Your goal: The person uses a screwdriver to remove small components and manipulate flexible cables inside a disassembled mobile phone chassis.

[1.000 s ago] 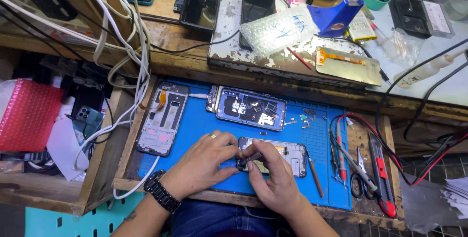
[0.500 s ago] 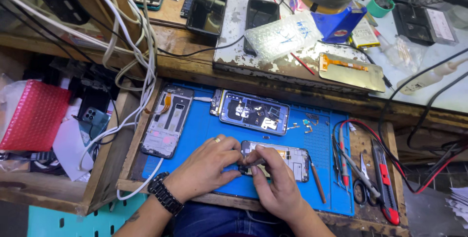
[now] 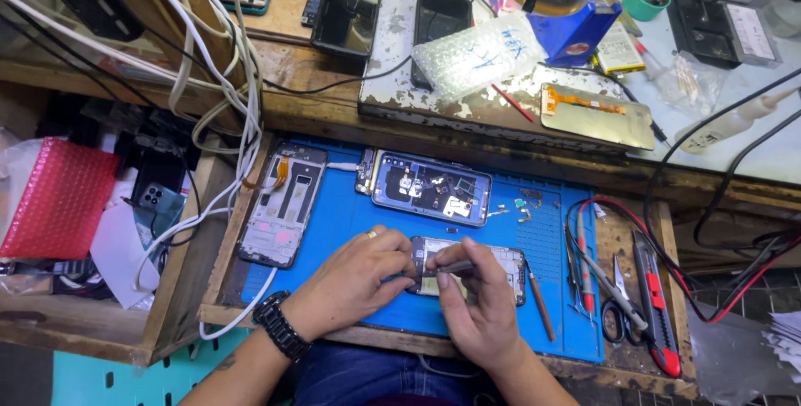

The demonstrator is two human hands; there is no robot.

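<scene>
Left hand (image 3: 355,277) steadies the opened phone (image 3: 467,268) while right hand (image 3: 476,310) pinches tweezers (image 3: 455,267) inside it; loose screws (image 3: 521,204) at one o'clock suggest disassembly is midway.

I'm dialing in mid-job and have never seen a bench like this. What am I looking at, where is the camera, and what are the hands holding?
There is no machine here: a person works with two bare hands. The single picture comes from a camera on that person's head, looking down at a workbench.

A blue mat covers the bench. The left hand, with a ring and a black watch, steadies an opened phone. The right hand holds a thin metal tool over it.

Farther back on the mat lie another opened phone and, to the left, a bare phone frame. At the right are scissors, a red cutter and red and black leads. White cables hang at the left.
</scene>
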